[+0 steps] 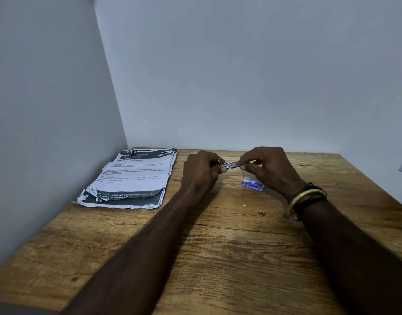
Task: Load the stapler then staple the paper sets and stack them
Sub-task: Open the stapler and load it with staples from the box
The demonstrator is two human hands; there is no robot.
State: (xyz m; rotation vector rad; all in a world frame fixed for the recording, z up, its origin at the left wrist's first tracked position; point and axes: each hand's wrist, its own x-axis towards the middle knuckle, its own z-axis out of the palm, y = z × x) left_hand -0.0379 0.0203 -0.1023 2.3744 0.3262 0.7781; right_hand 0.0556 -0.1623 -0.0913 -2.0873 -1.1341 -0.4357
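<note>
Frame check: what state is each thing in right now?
Left hand: grips one end of the stapler.
Right hand: pinches its other end.
Stapler: held above table, loaded or not unclear.
Staple box: lying on table.
Paper stack: flat on table, edges torn.

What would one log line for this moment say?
phase: loading; left hand: grips stapler; right hand: pinches stapler; staple box: on table; papers: at left

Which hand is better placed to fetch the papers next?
Left, probably. The left hand is nearer the papers, which lie to its left; the right hand is farther off, near the staple box. Both pinch a small metal piece, so it must let go first.
</note>
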